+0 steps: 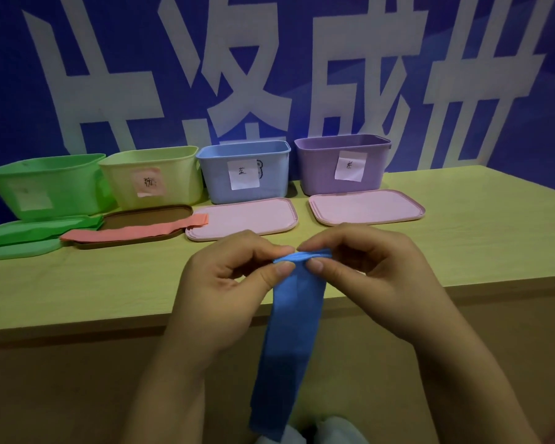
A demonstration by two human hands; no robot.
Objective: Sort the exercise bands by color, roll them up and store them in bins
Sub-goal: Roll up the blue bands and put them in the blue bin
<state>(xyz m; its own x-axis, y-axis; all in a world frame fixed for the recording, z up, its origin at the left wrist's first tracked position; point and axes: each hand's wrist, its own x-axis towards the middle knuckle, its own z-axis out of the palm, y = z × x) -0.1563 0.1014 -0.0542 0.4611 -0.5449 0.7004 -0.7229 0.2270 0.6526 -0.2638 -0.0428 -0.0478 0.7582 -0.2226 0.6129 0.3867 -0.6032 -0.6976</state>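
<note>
A blue exercise band point(289, 341) hangs down over the table's front edge, its top end folded into a small roll. My left hand point(231, 283) and my right hand point(366, 274) pinch that rolled end from either side, thumbs and forefingers on it. A pink band point(135, 232) lies flat across a brown lid point(148, 216). Green bands point(39, 230) lie on a green lid point(16, 249) at the left. Along the back stand a green bin point(45, 187), a yellow bin point(151, 177), a blue bin point(244, 171) and a purple bin point(343, 165), all labelled.
Two pink lids point(241, 217) point(366, 206) lie in front of the blue and purple bins. The wooden table point(77, 283) ends at a front edge just under my hands. A blue wall with large white characters rises behind the bins.
</note>
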